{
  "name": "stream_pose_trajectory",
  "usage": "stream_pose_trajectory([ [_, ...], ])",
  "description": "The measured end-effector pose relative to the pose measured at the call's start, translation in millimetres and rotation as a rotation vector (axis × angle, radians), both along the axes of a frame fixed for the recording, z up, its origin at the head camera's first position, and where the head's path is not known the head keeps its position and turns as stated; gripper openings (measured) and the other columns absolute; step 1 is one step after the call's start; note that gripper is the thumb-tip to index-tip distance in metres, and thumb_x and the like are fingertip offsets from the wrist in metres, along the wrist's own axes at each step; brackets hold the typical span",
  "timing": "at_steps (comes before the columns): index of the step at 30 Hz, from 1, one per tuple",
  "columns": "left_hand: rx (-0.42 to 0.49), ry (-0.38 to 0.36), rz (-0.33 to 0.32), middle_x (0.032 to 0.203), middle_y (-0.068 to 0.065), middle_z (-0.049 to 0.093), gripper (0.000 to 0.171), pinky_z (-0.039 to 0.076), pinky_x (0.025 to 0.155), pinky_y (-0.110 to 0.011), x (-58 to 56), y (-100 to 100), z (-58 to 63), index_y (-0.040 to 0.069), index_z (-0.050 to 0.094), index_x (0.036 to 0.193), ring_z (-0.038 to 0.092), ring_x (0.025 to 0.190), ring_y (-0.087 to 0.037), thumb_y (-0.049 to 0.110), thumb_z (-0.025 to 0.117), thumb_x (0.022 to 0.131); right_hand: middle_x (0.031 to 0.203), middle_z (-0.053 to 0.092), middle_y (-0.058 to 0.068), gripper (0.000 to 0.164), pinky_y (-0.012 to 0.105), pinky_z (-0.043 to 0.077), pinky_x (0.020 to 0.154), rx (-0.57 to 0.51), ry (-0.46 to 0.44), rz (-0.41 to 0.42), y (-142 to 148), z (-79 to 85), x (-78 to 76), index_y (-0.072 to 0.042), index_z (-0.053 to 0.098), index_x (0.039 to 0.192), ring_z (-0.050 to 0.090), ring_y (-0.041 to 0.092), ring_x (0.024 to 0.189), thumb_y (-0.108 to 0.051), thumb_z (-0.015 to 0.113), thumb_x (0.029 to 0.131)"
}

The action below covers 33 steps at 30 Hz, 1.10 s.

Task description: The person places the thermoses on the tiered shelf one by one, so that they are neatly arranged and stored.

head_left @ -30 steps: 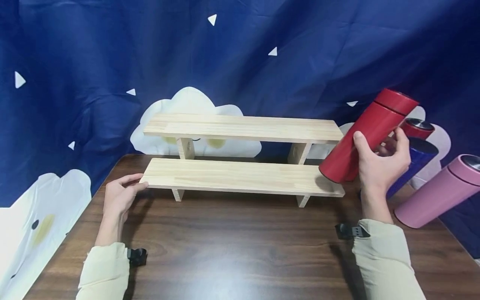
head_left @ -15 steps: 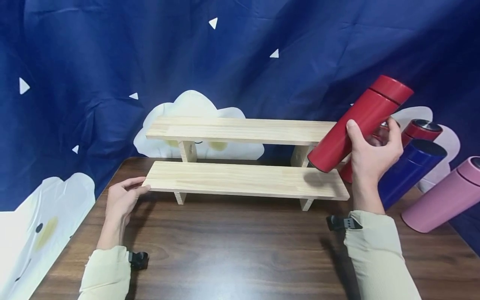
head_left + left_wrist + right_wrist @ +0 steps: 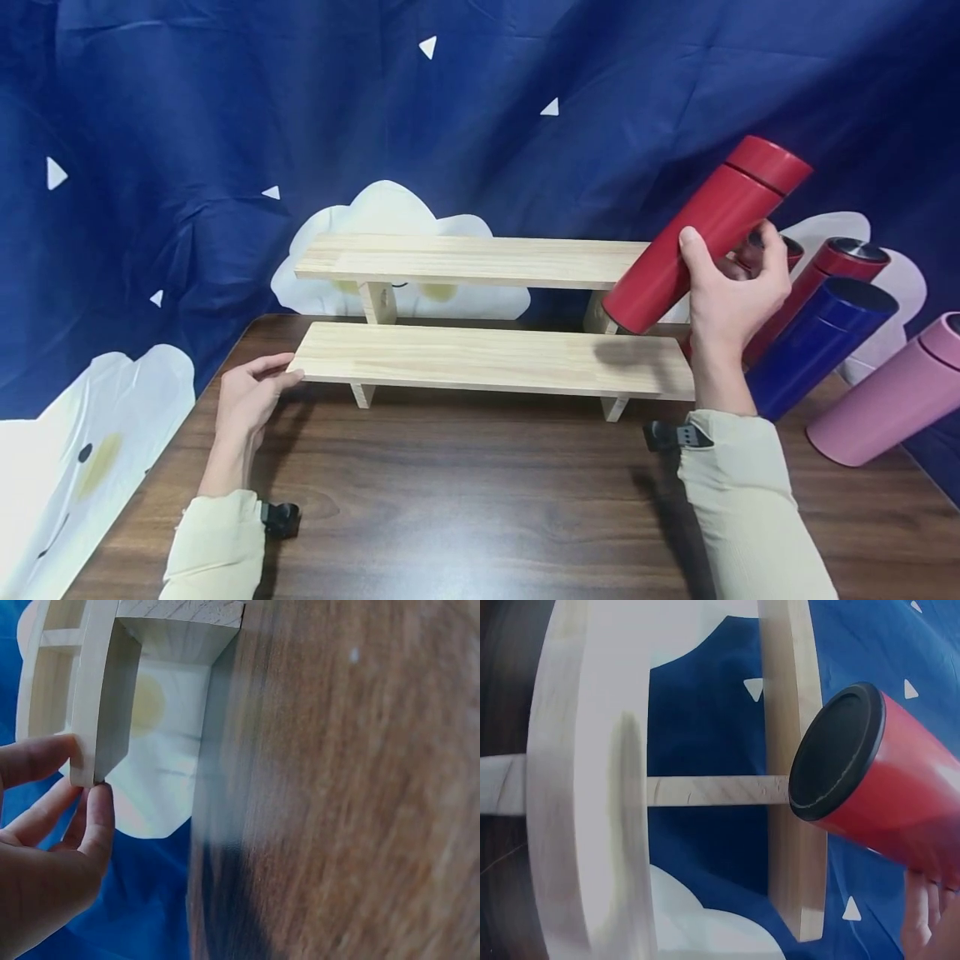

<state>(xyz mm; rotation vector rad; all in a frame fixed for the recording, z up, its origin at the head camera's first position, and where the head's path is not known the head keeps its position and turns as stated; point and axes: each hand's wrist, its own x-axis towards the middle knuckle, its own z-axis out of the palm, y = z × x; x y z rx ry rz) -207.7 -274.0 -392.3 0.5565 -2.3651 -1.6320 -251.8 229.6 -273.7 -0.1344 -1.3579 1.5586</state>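
A two-tier wooden shelf (image 3: 480,358) stands on the brown table. My left hand (image 3: 249,400) pinches the left end of its lower board; the left wrist view shows the thumb on one face of the board (image 3: 86,742) and fingertips on the other. In my right hand (image 3: 738,304) is a red thermos bottle (image 3: 705,237), gripped round its middle and tilted with its lid to the upper right. Its black base (image 3: 836,754) hangs in the air above the lower board, in front of the upper board's (image 3: 465,260) right end.
To the right stand a blue thermos (image 3: 825,346), a pink thermos (image 3: 888,392) and more red thermoses (image 3: 847,258), partly hidden behind my right hand. A blue curtain (image 3: 480,108) with white clouds hangs behind the table (image 3: 450,500).
My right hand has carried the red thermos up and to the left, from over the lower board's right end towards the upper board. My left hand keeps its pinch on the shelf.
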Motion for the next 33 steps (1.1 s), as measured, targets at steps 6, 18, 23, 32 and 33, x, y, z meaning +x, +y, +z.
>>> stream_pose_trajectory([
  [6,-0.003,0.0,0.008,0.131,-0.019,0.063,0.045,0.046,0.077,-0.013,-0.5,1,1.3,0.0,0.067,0.131,0.059,0.095,-0.006,0.013,0.075,0.089,0.1,0.069,0.007,0.059,0.025,0.054,0.079,-0.013,0.012,0.026,-8,5.8,-5.0,-0.015,0.073,0.121,0.065,0.016,0.079,-0.014,0.092,0.065],
  [18,0.004,0.014,-0.001,0.13,-0.02,0.064,0.044,0.047,0.075,-0.012,0.4,4,-0.5,-0.001,0.067,0.13,0.059,0.088,0.0,0.011,0.077,0.089,0.098,0.071,0.012,0.06,0.025,0.054,0.072,-0.122,0.106,0.153,-29,15.5,-13.9,-0.011,0.074,0.119,0.064,0.019,0.078,-0.005,0.092,0.062],
  [23,-0.003,0.03,-0.011,0.13,-0.021,0.064,0.044,0.047,0.075,-0.012,1.1,3,0.5,-0.002,0.067,0.13,0.059,0.088,0.001,0.01,0.076,0.089,0.093,0.07,0.015,0.057,0.026,0.056,0.066,-0.135,0.149,0.211,-38,19.4,-17.3,-0.01,0.074,0.117,0.061,0.019,0.069,-0.004,0.093,0.063],
  [32,-0.012,0.029,-0.021,0.13,-0.021,0.064,0.044,0.047,0.075,-0.013,0.7,3,1.8,-0.002,0.066,0.13,0.058,0.088,0.002,0.01,0.075,0.089,0.085,0.068,0.017,0.057,0.029,0.059,0.058,-0.196,0.173,0.303,-61,31.1,-23.5,-0.01,0.072,0.116,0.057,0.019,0.06,-0.004,0.093,0.064],
  [33,-0.013,0.027,-0.021,0.131,-0.021,0.063,0.044,0.047,0.075,-0.013,0.7,4,1.7,-0.002,0.066,0.131,0.058,0.088,0.002,0.01,0.075,0.089,0.087,0.069,0.017,0.057,0.029,0.059,0.059,-0.192,0.169,0.302,-63,31.5,-23.7,-0.01,0.072,0.117,0.059,0.02,0.061,-0.004,0.093,0.064],
])
